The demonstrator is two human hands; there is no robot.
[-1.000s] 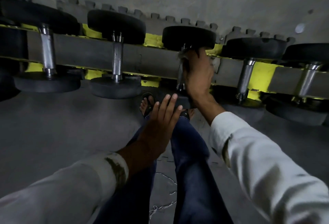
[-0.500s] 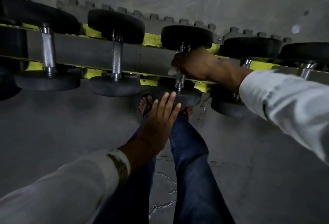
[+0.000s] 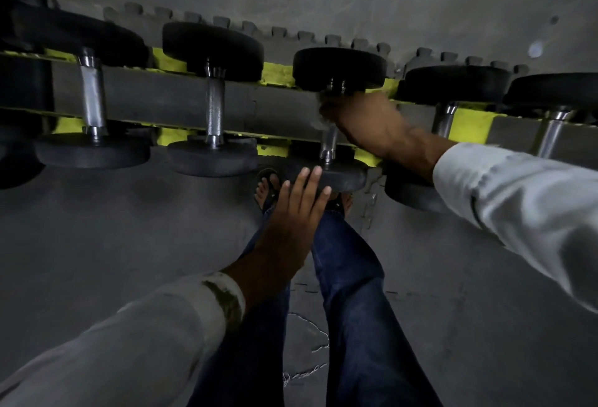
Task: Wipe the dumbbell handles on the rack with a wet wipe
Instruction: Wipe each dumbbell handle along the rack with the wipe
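Note:
Several black dumbbells with steel handles lie across a grey and yellow rack (image 3: pixel 161 109). My right hand (image 3: pixel 362 118) grips the upper end of the middle dumbbell's handle (image 3: pixel 328 144), close under its far weight. A bit of pale wet wipe (image 3: pixel 323 101) shows blurred at my fingers; the rest is hidden in my hand. My left hand (image 3: pixel 297 209) has straight fingers, and its fingertips touch the near black weight (image 3: pixel 343 177) of the same dumbbell.
Two more dumbbells (image 3: pixel 215 109) lie on the rack to the left and two (image 3: pixel 446 115) to the right, partly behind my right arm. My legs in blue jeans (image 3: pixel 349 293) and sandalled feet stand on the grey foam floor mat below the rack.
My right hand has slid up the middle handle toward the far weight, baring the lower part of the handle. My left hand stays on the near weight.

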